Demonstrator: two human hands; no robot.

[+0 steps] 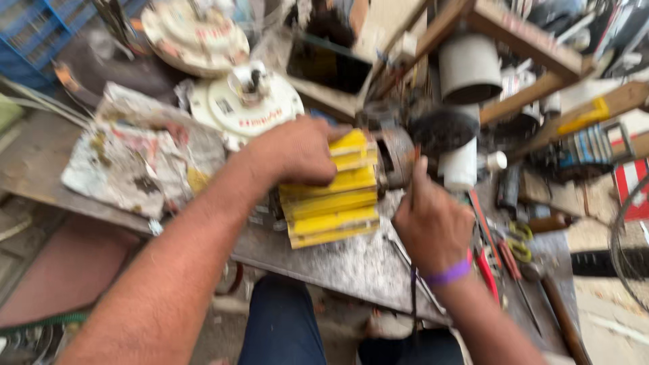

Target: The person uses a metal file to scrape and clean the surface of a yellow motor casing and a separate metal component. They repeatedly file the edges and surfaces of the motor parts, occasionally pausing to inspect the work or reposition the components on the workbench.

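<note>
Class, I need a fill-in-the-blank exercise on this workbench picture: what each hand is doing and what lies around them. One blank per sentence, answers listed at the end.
1. The left hand rests on top of a ribbed block coloured ____.
2. The right hand wears a wristband coloured ____.
3. The right hand pinches a thin dark ____ that hangs down past the wrist.
4. The white round disc lies ____ the left hand, farther from the person.

Missing words: yellow; purple; wire; behind
</note>
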